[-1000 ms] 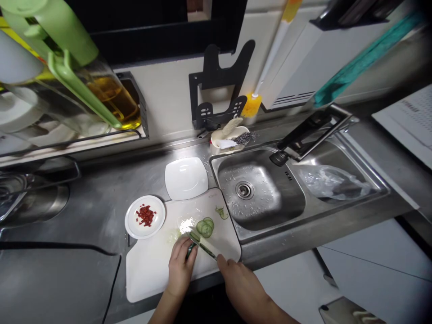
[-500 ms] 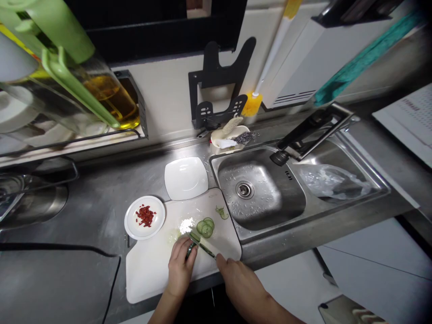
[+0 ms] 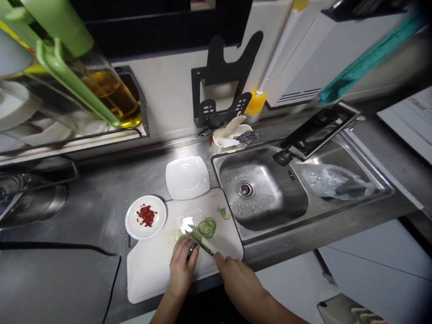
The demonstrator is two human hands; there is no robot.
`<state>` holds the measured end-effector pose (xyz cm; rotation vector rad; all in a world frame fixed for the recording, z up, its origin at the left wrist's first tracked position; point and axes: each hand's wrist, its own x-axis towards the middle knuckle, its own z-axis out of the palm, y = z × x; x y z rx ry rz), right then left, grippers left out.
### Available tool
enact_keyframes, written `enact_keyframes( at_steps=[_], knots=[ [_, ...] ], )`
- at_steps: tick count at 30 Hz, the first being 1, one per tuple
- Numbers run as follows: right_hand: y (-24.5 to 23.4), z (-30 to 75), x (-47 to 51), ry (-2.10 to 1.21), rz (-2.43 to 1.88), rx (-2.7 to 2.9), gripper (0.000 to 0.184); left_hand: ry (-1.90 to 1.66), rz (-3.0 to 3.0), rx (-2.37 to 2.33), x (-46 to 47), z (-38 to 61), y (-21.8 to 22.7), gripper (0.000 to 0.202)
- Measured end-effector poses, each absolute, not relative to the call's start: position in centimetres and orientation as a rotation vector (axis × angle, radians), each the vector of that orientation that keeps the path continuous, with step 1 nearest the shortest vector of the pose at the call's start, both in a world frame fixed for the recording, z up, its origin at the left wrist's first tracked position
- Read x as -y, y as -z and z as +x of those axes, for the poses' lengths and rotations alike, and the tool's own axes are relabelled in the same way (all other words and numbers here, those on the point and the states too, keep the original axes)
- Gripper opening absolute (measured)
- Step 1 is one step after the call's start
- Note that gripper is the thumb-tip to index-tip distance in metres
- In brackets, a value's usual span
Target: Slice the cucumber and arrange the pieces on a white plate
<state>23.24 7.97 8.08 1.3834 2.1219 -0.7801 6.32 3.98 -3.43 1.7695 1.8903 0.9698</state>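
Observation:
My left hand [image 3: 182,262] is closed around a piece of cucumber [image 3: 191,250] on the white cutting board [image 3: 151,270]; most of the piece is hidden by the fingers. My right hand [image 3: 236,275] grips a knife [image 3: 202,245], its handle covered by the fist and its blade pointing away to the upper left, beside the cucumber. Thin cucumber slices [image 3: 207,227] overlap in a small pile just beyond the blade. Some green peel scraps [image 3: 223,212] lie near the board's far right corner.
Left of the board's far edge, a round white plate [image 3: 131,225] holds chopped red pieces [image 3: 146,216]. Behind the board stands a square white dish [image 3: 187,177]. To the right is a steel sink [image 3: 259,220] with a black faucet [image 3: 303,135] and a plastic bag [image 3: 334,180].
The knife's tip has slid forward, farther past the cucumber. Both hands stay in nearly the same place, and the whole view has shifted slightly.

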Motion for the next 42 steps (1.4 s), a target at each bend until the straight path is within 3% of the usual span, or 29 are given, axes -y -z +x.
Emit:
enact_keyframes(
  at_steps=[42],
  knots=[
    [-2.9, 20.9, -8.8, 0.745, 1.396, -2.252, 0.044, -0.925, 1.779, -1.855, -4.0, 6.1, 3.5, 0.021]
  ],
)
